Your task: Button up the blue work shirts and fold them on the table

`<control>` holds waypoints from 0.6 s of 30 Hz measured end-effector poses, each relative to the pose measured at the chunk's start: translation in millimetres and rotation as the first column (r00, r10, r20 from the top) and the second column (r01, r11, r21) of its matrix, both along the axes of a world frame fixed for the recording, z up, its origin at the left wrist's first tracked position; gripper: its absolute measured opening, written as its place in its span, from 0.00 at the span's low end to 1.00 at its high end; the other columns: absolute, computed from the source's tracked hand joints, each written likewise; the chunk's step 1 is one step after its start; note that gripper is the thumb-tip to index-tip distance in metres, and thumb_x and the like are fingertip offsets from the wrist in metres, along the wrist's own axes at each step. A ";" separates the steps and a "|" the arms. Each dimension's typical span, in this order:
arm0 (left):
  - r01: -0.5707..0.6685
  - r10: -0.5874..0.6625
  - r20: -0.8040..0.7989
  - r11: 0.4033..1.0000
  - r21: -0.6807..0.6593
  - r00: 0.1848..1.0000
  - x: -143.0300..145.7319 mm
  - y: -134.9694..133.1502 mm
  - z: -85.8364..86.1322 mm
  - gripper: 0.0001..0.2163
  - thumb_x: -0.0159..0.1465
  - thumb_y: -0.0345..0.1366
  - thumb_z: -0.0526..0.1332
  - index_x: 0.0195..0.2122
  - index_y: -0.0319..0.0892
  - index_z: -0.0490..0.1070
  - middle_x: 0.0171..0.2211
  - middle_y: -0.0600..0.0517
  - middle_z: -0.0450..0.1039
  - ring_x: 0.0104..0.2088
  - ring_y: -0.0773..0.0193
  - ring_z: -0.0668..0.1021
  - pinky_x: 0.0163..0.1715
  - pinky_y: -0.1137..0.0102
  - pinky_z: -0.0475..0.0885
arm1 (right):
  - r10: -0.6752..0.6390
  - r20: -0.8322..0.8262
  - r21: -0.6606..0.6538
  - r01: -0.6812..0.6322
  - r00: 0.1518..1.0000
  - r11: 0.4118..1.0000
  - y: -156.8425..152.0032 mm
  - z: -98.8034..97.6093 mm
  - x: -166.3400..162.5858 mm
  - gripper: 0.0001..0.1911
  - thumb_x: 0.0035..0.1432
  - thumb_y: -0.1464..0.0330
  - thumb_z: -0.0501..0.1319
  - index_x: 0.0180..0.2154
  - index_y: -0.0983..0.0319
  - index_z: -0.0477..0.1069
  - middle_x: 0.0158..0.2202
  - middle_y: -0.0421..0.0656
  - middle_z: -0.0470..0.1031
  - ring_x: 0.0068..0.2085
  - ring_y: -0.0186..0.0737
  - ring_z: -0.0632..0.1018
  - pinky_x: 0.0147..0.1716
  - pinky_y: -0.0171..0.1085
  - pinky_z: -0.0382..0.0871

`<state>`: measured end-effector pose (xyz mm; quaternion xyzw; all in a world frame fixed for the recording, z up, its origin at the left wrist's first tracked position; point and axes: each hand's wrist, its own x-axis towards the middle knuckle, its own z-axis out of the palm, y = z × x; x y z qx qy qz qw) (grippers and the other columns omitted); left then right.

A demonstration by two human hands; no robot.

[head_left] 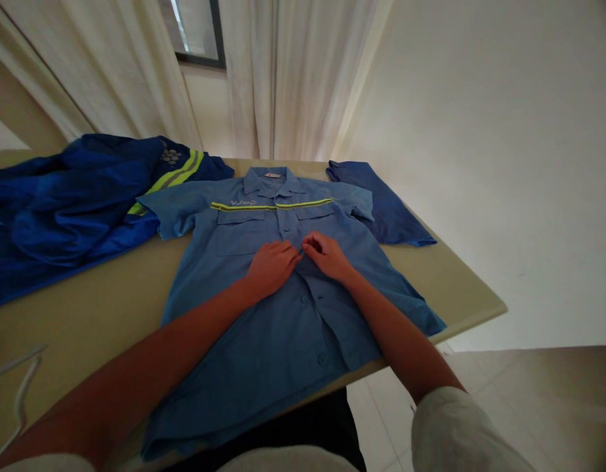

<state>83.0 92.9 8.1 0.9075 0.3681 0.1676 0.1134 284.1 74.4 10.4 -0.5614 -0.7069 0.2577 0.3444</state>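
Note:
A blue short-sleeved work shirt [244,308] lies front up, its collar away from me, with a yellow and grey stripe across the chest. My left hand [275,265] and my right hand [327,254] meet at the front placket, just below the chest pockets. Both have their fingers pinched on the shirt's edge; a button there would be hidden by the fingertips. Lower down, the placket hangs apart, and two buttons show on its left side. Above my hands the front is closed.
A heap of darker blue clothing [86,203] with a yellow stripe lies at the left. A folded blue garment [389,206] is at the back right of the table [460,282]. A white wire hanger [22,393] lies at the lower left.

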 end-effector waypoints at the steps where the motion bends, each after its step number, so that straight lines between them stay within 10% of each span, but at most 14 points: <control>1: 0.001 0.000 -0.013 1.000 0.021 1.000 0.2 -1.0 0.3 0.13 0.76 0.43 0.54 0.47 0.43 0.76 0.46 0.44 0.77 0.48 0.53 0.77 0.50 0.61 0.68 | -0.006 -0.010 -0.002 0.006 1.000 1.000 1.1 -1.2 0.6 0.07 0.67 0.63 0.59 0.39 0.60 0.72 0.32 0.39 0.75 0.32 0.36 0.73 0.35 0.34 0.66; 11: -0.021 0.053 -0.172 0.983 0.182 0.984 3.7 -9.2 5.0 0.17 0.78 0.40 0.49 0.45 0.42 0.78 0.45 0.43 0.78 0.48 0.54 0.80 0.50 0.63 0.72 | -0.037 0.170 0.185 0.005 0.985 0.983 -32.3 37.9 -1.2 0.11 0.69 0.61 0.61 0.36 0.60 0.71 0.30 0.38 0.75 0.31 0.35 0.72 0.34 0.34 0.63; 18: -0.066 0.087 -0.114 0.982 0.177 0.990 2.6 -24.1 10.5 0.15 0.76 0.35 0.51 0.60 0.42 0.70 0.52 0.43 0.78 0.53 0.54 0.80 0.51 0.64 0.73 | -0.066 0.613 -0.005 0.087 0.788 0.996 -120.4 43.6 -26.1 0.16 0.64 0.54 0.67 0.42 0.60 0.75 0.43 0.47 0.80 0.40 0.45 0.79 0.37 0.37 0.65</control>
